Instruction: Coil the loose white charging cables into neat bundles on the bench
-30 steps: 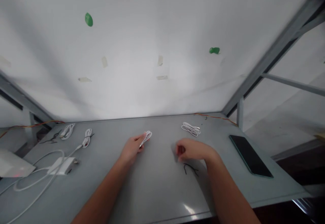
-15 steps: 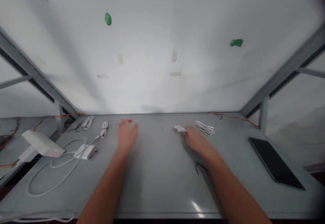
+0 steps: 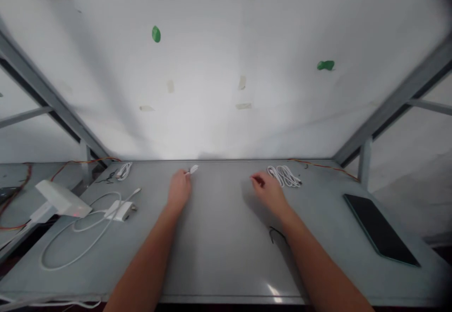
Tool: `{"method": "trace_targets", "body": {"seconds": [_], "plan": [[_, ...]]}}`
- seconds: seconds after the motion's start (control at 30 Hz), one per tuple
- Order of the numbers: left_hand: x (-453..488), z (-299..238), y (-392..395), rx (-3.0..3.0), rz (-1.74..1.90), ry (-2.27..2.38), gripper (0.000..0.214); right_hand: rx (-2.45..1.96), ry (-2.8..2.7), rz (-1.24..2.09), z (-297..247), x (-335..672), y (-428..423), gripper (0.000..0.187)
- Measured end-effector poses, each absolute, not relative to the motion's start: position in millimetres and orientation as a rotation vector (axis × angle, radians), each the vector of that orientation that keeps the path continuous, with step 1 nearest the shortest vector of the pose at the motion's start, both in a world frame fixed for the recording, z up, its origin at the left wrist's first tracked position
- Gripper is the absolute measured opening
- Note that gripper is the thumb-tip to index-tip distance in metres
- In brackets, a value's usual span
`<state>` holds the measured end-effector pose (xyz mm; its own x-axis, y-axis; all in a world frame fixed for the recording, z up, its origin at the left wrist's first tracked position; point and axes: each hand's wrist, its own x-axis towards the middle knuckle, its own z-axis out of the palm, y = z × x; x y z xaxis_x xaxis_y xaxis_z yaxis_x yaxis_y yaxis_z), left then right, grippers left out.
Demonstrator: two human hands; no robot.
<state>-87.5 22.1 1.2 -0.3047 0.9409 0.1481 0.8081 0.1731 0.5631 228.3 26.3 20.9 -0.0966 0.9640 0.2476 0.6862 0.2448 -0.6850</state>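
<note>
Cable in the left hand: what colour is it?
White: the cable in the left hand, shown in the head view.

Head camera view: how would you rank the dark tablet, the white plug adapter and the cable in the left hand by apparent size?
1. Dark tablet
2. White plug adapter
3. Cable in the left hand, counting only its visible part

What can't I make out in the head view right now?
Head view:
1. Right hand: curled fingers hide whether it holds anything.
2. Small white cable bundle: partly hidden by the left hand; too small to tell if it's tied.
3. Black tie: right forearm seems to cover one end.
4. Lower-left white cable: cut off by the left edge.
</note>
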Motion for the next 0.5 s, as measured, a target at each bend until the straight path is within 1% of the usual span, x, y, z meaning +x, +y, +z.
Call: {"method": "trace_targets", "body": {"seconds": [0.1, 0.2, 0.43, 0.5], "plan": [[-40, 4, 10, 1.741, 0.996, 1.791, 0.021, -1.286, -1.807, 0.731, 15, 199, 15, 0.02], [-7, 6, -7, 1.832, 1.042, 1.559, 0.022, -1.161, -1.744, 0.783, 13, 183, 6, 0.024], [7, 11, -20, 1.814, 0.99, 1.495, 0.021, -1.12, -1.75, 0.741, 16, 181, 2, 0.028], [7, 12, -21, 1.811, 0.995, 1.48, 0.021, -1.119, -1.776, 0.728, 18, 182, 1, 0.026]]}}
